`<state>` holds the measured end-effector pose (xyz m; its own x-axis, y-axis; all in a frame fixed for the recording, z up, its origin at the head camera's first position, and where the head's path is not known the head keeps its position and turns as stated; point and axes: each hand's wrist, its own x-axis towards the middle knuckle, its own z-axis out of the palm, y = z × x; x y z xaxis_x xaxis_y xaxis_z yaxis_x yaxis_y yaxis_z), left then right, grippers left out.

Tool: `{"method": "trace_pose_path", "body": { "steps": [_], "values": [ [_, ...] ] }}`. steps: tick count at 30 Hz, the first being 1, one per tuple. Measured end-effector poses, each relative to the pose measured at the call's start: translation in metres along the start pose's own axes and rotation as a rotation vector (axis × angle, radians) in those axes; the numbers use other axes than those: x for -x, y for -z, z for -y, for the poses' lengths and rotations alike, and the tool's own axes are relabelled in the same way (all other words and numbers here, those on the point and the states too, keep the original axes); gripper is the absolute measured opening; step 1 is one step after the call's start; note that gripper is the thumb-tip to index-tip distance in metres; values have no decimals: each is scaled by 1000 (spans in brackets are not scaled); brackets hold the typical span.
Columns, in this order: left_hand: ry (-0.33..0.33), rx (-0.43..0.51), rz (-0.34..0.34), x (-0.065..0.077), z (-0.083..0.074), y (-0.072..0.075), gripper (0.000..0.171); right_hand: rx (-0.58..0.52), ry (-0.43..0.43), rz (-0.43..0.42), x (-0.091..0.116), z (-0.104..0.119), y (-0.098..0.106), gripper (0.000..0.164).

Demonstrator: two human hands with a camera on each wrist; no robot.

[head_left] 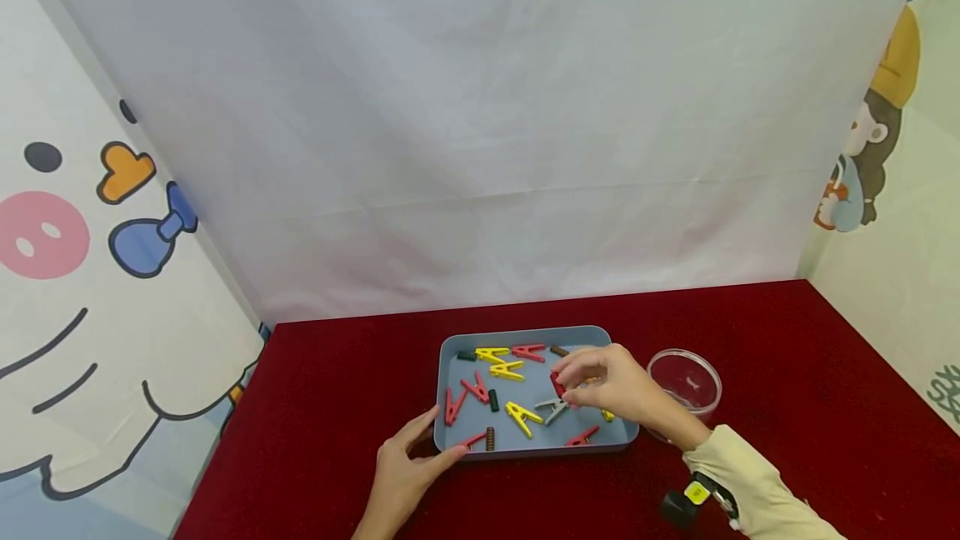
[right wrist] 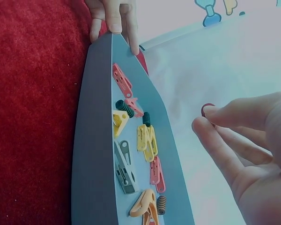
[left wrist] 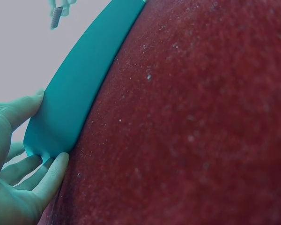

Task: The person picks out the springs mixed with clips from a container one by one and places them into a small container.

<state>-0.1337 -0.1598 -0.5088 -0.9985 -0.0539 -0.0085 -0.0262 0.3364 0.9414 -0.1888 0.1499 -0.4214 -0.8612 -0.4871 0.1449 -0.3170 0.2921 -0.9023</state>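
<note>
Between thumb and fingertips my right hand [head_left: 611, 377] pinches a small red coil spring [head_left: 557, 384], raised over the tray. The coil's ribs show in the left wrist view; in the right wrist view it appears end-on as a dark red ring. My left hand [head_left: 405, 465] holds the near left corner of the blue-grey tray [head_left: 525, 450], thumb at the rim and fingers around the corner. Inside lie red clothespins [head_left: 476, 387], yellow clothespins [head_left: 522, 418], a grey clothespin [head_left: 553, 408], an orange clothespin [right wrist: 143, 204], dark green springs [head_left: 493, 400] and brown springs [head_left: 490, 438].
A round clear plastic container [head_left: 684, 352] stands right of the tray, partly behind my right forearm. Dark red cloth [head_left: 337, 390] covers the table. A white curtain [head_left: 487, 148] hangs behind it, with cartoon-printed panels at both sides.
</note>
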Motion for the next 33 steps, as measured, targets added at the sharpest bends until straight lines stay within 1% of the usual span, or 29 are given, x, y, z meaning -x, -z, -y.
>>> {"method": "trace_pose_path", "body": {
  "steps": [7,14,22,25,33],
  "values": [
    [-2,-4,-2,0,-1,0,74,-14,17,1,4,4,1,13],
    [-13,4,-14,0,-2,0,73,-2,-7,-4,7,7,4,9],
    [22,-4,-19,0,-4,0,73,-22,-14,-13,13,11,9,10],
    [19,-2,-14,0,-4,0,73,-22,-21,-20,14,12,11,11],
    [6,22,-4,-1,-2,0,72,-60,37,-9,19,13,17,16]
  ]
}}
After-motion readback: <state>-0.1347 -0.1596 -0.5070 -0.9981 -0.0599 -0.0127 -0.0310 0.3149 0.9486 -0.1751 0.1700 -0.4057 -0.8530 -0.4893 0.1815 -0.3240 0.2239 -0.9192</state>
